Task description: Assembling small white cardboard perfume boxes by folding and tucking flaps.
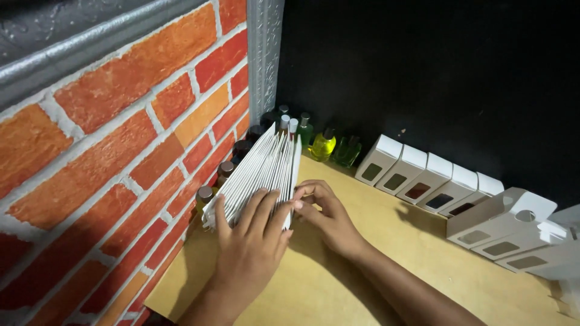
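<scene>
- Two hands are on one stack of flat white cartons (260, 175), which stands on edge on the wooden table (386, 265), leaning toward the brick wall (121, 151).
- Left hand (251, 232) lies over the near end with fingers spread, pressing the stack rather than gripping it.
- Right hand (326, 214) is pinching the outermost carton at the stack's right edge between fingertips.
- Small bottles (225, 171) with dark caps stand between the stack and the wall; more, green and yellow ones (324, 145), sit in the corner behind it.
- Further right, a row of folded-up white boxes (423, 175) with little windows lines the black back wall (435, 66), well apart from the hands.
- Risk as I see it: pulling one carton loose could let the rest fan out and slide flat, or the leaning stack could tip those bottles like dominoes.
</scene>
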